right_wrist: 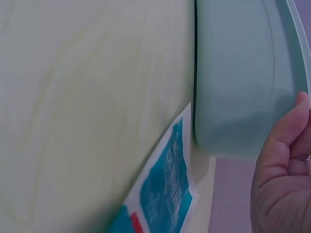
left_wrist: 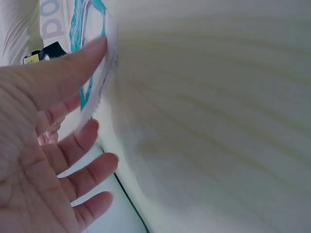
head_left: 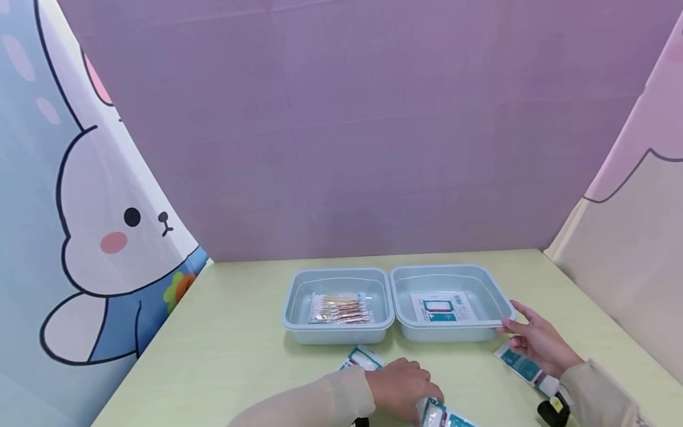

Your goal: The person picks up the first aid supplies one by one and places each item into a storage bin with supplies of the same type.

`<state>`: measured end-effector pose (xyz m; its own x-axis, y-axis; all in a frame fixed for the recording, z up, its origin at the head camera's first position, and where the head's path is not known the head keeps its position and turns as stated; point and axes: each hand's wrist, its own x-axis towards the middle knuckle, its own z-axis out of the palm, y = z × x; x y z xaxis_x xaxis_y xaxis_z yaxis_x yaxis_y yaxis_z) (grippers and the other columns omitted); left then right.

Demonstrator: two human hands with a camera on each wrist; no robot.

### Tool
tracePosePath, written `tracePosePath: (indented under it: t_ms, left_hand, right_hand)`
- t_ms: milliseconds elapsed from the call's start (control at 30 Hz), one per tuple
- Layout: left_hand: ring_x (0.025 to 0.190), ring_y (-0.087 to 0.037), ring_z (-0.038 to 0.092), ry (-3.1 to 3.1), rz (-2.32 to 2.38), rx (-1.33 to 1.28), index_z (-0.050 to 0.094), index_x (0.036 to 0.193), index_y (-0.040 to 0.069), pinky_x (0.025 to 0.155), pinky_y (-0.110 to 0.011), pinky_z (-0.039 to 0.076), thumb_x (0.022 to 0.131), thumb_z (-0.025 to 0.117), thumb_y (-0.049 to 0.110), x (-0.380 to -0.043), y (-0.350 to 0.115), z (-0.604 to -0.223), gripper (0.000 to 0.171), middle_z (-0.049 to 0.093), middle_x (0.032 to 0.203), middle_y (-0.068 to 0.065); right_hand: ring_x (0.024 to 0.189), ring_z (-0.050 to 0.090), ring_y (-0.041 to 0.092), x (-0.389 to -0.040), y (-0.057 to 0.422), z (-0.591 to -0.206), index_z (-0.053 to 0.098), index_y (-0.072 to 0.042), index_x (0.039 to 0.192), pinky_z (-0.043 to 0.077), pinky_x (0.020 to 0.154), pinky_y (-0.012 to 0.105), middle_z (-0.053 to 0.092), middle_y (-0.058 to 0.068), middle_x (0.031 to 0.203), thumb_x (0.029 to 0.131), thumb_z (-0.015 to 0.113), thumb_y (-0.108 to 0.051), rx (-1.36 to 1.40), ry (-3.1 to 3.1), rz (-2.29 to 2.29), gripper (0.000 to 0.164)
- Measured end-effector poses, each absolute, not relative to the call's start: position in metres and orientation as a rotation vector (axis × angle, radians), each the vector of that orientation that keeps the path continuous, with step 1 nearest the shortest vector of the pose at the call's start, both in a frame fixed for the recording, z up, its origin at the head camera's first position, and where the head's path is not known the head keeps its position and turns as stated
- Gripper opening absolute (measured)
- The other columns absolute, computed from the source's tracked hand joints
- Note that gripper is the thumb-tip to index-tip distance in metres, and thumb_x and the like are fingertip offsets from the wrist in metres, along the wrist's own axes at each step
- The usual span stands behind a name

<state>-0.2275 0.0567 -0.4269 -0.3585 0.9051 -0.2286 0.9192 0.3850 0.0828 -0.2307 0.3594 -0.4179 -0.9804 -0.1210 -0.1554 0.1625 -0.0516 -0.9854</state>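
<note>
My left hand (head_left: 402,388) is low at the front of the table, its thumb and forefinger pinching the edge of a teal-and-white packet (head_left: 445,415). The left wrist view shows that packet (left_wrist: 90,48) at the thumb tip, the other fingers spread below. My right hand (head_left: 539,341) grips the near right corner of the right pale-blue plastic tray (head_left: 453,333), thumb at the rim (right_wrist: 302,43). Inside this tray lies a flat white-and-teal packet (head_left: 443,306). Below the right hand, another teal-and-white packet (head_left: 525,367) lies on the table.
Beside the right tray stands a matching left tray (head_left: 338,337), holding a clear bag of cotton swabs (head_left: 341,309). A further teal-and-white packet (head_left: 364,357) lies in front of it, partly behind my left forearm. A purple panel (head_left: 363,130) closes off the table's back edge.
</note>
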Motion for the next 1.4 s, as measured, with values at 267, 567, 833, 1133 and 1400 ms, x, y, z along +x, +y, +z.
tracePosePath:
  t_ms: [267,567,833,1133,1400]
  left_hand:
    - [0.080,0.005,0.048,2.294,0.205,1.449,0.062,0.127,0.026,0.075,-0.012,0.034,0.090,0.069,0.020,-0.228,0.058,-0.423,0.039,0.063,0.109,0.019]
    - [0.072,0.009,0.049,2.247,0.294,1.436,0.073,0.102,0.014,0.070,-0.005,0.039,0.095,0.061,0.014,-0.223,0.060,-0.421,0.015,0.066,0.085,0.015]
    - [0.070,0.008,0.049,2.175,0.489,1.396,0.070,0.098,0.010,0.067,-0.006,0.041,0.096,0.058,0.012,-0.218,0.064,-0.416,0.013,0.063,0.079,0.012]
    - [0.062,0.008,0.043,2.283,0.644,1.467,0.070,0.102,0.011,0.060,-0.006,0.039,0.095,0.061,0.016,-0.217,0.062,-0.398,0.012,0.060,0.073,0.012]
    - [0.055,0.008,0.045,2.203,1.110,1.324,0.068,0.099,0.001,0.054,-0.009,0.043,0.092,0.064,0.008,-0.218,0.062,-0.383,0.010,0.066,0.071,0.000]
  right_hand:
    - [0.058,0.056,0.005,-0.232,0.360,-0.420,-0.017,-0.001,0.148,0.049,0.058,0.020,0.071,-0.001,0.083,0.101,0.049,-0.014,-0.008,1.988,-2.190,0.081]
    - [0.058,0.056,0.005,-0.231,0.358,-0.420,-0.017,-0.002,0.148,0.049,0.059,0.021,0.071,0.000,0.083,0.101,0.049,-0.015,0.014,1.990,-2.192,0.082]
    - [0.058,0.056,0.005,-0.231,0.358,-0.420,-0.018,-0.004,0.149,0.050,0.059,0.021,0.071,0.000,0.084,0.102,0.048,-0.015,0.040,1.986,-2.189,0.082]
    - [0.059,0.055,0.006,-0.235,0.359,-0.421,-0.017,-0.005,0.149,0.049,0.060,0.022,0.071,-0.001,0.084,0.102,0.048,-0.016,0.064,1.998,-2.173,0.082]
    - [0.059,0.055,0.007,-0.233,0.358,-0.419,-0.016,-0.006,0.150,0.050,0.061,0.021,0.071,-0.002,0.084,0.102,0.048,-0.017,0.105,1.977,-2.163,0.081]
